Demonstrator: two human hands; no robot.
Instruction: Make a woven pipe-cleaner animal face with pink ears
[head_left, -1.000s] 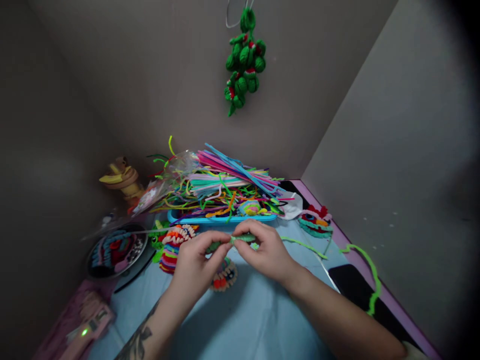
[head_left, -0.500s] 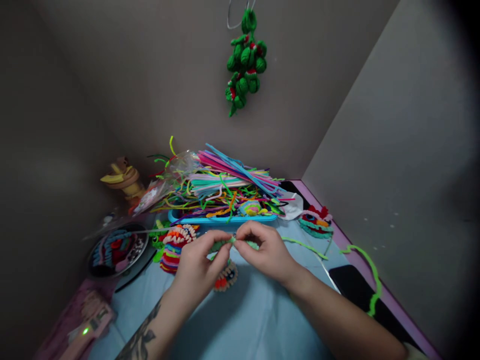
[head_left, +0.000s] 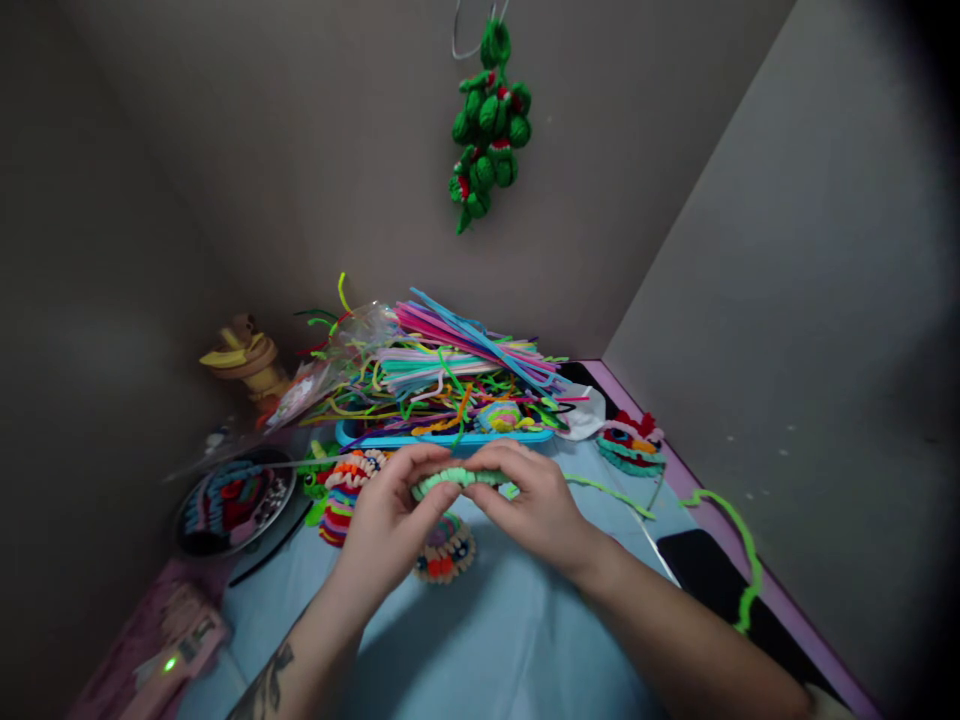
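Note:
Between my two hands is a mint-green coiled pipe cleaner piece [head_left: 457,480], held level above the table. My left hand [head_left: 396,510] pinches its left part between thumb and fingers. On the other side, my right hand [head_left: 529,497] grips the right end, and the fingers cover much of it. Just below the hands lies a small round pipe cleaner figure [head_left: 446,555] with beige, orange and dark blue parts. Left of my left hand sits a striped multicolour pipe cleaner figure [head_left: 341,505], partly covered by that hand.
A blue tray [head_left: 442,440] heaped with pipe cleaners [head_left: 465,350] stands at the back. At left are a round dish [head_left: 281,500] and a pink glue gun [head_left: 184,640]. A red-and-teal figure [head_left: 631,445], a black phone [head_left: 697,565] and a green strand [head_left: 750,560] lie right.
The mint-green piece has turned so that more of its coiled length shows. My fingers have shifted from a tight pinch at its middle to holding it along both sides.

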